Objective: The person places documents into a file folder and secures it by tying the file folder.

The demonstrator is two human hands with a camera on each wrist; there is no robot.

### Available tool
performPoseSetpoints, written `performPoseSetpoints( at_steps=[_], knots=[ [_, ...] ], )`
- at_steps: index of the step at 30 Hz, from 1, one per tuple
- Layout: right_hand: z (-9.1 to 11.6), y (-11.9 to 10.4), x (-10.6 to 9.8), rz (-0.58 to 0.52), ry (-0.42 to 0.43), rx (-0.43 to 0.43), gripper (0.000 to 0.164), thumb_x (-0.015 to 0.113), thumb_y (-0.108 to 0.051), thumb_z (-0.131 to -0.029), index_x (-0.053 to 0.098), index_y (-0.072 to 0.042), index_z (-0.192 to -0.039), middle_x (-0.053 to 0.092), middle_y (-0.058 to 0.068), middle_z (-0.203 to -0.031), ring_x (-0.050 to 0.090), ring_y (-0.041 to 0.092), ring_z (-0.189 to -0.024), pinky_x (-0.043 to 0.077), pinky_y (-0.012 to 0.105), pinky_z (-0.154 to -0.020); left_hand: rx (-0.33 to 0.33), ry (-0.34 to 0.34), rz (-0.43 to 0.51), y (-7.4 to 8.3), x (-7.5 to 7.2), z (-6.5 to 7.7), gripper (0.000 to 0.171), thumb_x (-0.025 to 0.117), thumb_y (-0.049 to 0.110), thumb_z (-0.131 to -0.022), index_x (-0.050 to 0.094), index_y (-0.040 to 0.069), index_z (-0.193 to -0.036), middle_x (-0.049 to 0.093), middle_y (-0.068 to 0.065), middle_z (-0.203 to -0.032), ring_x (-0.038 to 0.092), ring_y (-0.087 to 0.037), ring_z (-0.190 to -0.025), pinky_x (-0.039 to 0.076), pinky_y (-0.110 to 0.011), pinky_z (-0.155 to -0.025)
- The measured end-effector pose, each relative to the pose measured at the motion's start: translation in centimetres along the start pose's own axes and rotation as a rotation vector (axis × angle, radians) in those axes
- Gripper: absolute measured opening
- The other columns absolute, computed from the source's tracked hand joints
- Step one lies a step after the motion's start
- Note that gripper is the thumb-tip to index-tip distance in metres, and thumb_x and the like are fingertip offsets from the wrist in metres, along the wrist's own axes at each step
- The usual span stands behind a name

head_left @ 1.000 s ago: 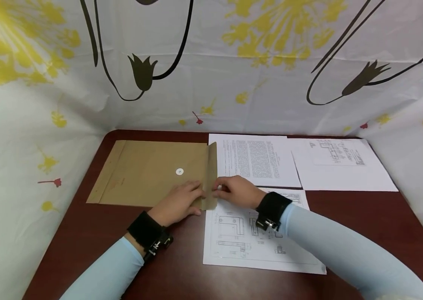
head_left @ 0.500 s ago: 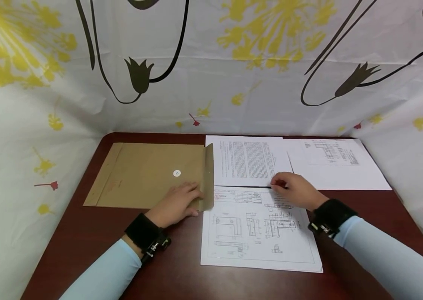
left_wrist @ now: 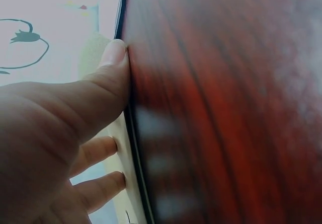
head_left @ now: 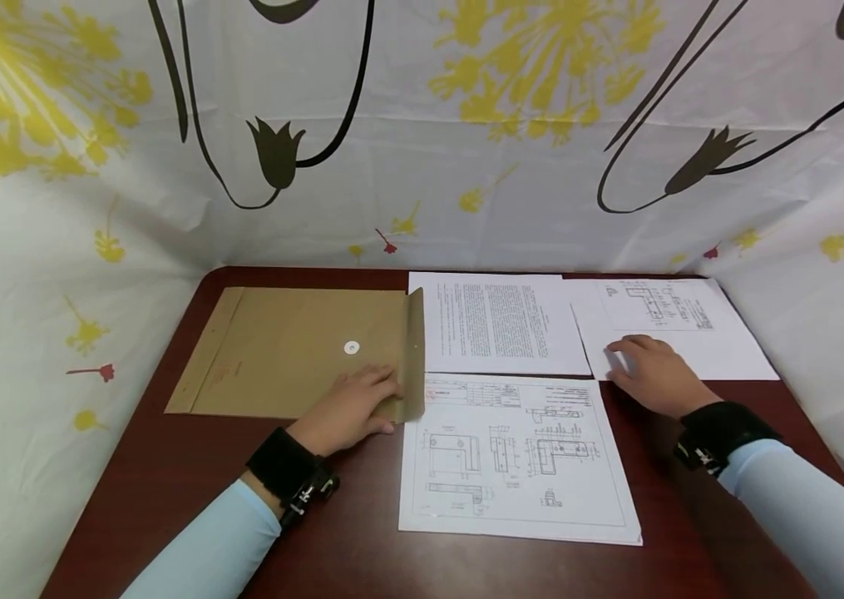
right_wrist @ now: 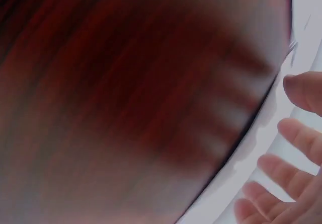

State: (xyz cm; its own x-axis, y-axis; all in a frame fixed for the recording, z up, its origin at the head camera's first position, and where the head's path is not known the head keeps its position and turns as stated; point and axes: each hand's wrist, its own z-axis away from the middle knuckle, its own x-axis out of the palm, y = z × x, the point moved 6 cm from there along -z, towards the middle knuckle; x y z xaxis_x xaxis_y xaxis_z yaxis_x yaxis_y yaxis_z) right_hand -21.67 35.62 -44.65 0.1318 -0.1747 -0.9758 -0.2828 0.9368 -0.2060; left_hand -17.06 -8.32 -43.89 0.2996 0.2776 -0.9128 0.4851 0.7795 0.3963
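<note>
The envelope (head_left: 294,333) was touched by the loosely spread left hand (head_left: 350,408), while the right hand (head_left: 653,376), fingers apart, was held over the far-right sheet (head_left: 721,345).

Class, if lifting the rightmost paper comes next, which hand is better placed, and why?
Probably the right hand: it is at the near edge of the rightmost paper, gripping nothing. The left hand rests on the envelope, well away from that paper.

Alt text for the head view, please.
A person's left hand rests on a brown envelope; the right hand is over the rightmost sheet. Between lie a text page and, nearer the person, a drawing, on a red-brown table.
</note>
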Motion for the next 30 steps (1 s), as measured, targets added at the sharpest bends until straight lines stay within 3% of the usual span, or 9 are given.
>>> performPoseSetpoints(
  at_steps=[5, 10, 14, 16, 19, 21, 27, 30],
  knots=[
    [0.3, 1.4, 0.7, -0.017, -0.097, 0.046, 0.067, 0.062, -0.043, -0.097, 0.045, 0.001, -0.145, 0.038, 0.036, -0.146, 0.038, 0.057, -0.131, 0.034, 0.069, -0.104, -0.013, -0.001, 0.009, -0.1, 0.0, 0.1, 0.048, 0.077, 0.035, -0.086, 0.064, 0.019, -0.129, 0.040, -0.016, -0.157, 0.033, -0.038, -0.147, 0.027, -0.067, -0.112],
    [0.0, 1.3, 0.4, 0.077, -0.084, 0.016, 0.068, 0.062, -0.047, -0.096, 0.048, 0.002, -0.141, 0.049, 0.034, -0.137, 0.054, 0.051, -0.119, 0.044, 0.063, -0.097, -0.021, -0.002, 0.011, -0.2, 0.1, 0.1, 0.049, 0.078, 0.035, -0.085, 0.064, 0.019, -0.129, 0.040, -0.015, -0.158, 0.032, -0.039, -0.147, 0.026, -0.068, -0.113],
    [-0.3, 1.1, 0.1, 0.158, -0.047, -0.040, 0.057, 0.064, -0.032, -0.096, 0.047, 0.004, -0.138, 0.056, 0.031, -0.126, 0.066, 0.038, -0.093, 0.052, 0.056, -0.085, -0.024, -0.003, 0.007, -0.1, 0.1, 0.1, 0.048, 0.077, 0.035, -0.086, 0.063, 0.019, -0.129, 0.040, -0.015, -0.157, 0.033, -0.039, -0.147, 0.026, -0.068, -0.113],
    [-0.3, 1.0, 0.0, 0.185, -0.030, -0.071, 0.053, 0.064, -0.020, -0.094, 0.045, 0.004, -0.137, 0.058, 0.030, -0.120, 0.064, 0.030, -0.077, 0.053, 0.052, -0.077, -0.026, -0.004, 0.001, -0.1, 0.2, 0.1, 0.048, 0.077, 0.036, -0.086, 0.063, 0.020, -0.130, 0.040, -0.014, -0.158, 0.033, -0.038, -0.147, 0.026, -0.067, -0.113],
    [-0.3, 0.7, -0.3, 0.207, -0.013, -0.093, 0.051, 0.062, -0.005, -0.090, 0.044, 0.005, -0.136, 0.059, 0.029, -0.116, 0.060, 0.023, -0.067, 0.054, 0.049, -0.070, -0.028, -0.008, -0.003, -0.2, 0.3, 0.0, 0.049, 0.077, 0.036, -0.086, 0.063, 0.020, -0.130, 0.039, -0.013, -0.158, 0.032, -0.036, -0.147, 0.026, -0.068, -0.113],
    [-0.2, 0.7, -0.5, 0.208, -0.005, -0.087, 0.049, 0.060, 0.000, -0.088, 0.045, 0.007, -0.135, 0.060, 0.029, -0.115, 0.063, 0.027, -0.070, 0.054, 0.049, -0.070, -0.027, -0.009, -0.002, -0.2, 0.3, 0.1, 0.049, 0.076, 0.036, -0.086, 0.063, 0.020, -0.130, 0.039, -0.013, -0.158, 0.032, -0.036, -0.147, 0.026, -0.068, -0.113],
    [-0.1, 1.6, -0.8, 0.133, -0.017, 0.009, 0.047, 0.050, -0.002, -0.095, 0.042, 0.010, -0.139, 0.060, 0.032, -0.123, 0.063, 0.045, -0.106, 0.051, 0.056, -0.085, -0.021, -0.005, 0.010, -0.1, 0.2, 0.1, 0.049, 0.076, 0.036, -0.086, 0.063, 0.019, -0.130, 0.040, -0.015, -0.157, 0.032, -0.037, -0.147, 0.025, -0.069, -0.112],
    [0.0, 2.0, -1.1, 0.069, -0.001, 0.077, 0.049, 0.047, -0.004, -0.096, 0.039, 0.010, -0.142, 0.059, 0.034, -0.126, 0.061, 0.048, -0.108, 0.049, 0.059, -0.085, -0.019, -0.004, 0.009, -0.1, 0.2, 0.1, 0.049, 0.076, 0.036, -0.086, 0.063, 0.020, -0.130, 0.040, -0.015, -0.157, 0.032, -0.037, -0.147, 0.025, -0.069, -0.112]
  ],
)
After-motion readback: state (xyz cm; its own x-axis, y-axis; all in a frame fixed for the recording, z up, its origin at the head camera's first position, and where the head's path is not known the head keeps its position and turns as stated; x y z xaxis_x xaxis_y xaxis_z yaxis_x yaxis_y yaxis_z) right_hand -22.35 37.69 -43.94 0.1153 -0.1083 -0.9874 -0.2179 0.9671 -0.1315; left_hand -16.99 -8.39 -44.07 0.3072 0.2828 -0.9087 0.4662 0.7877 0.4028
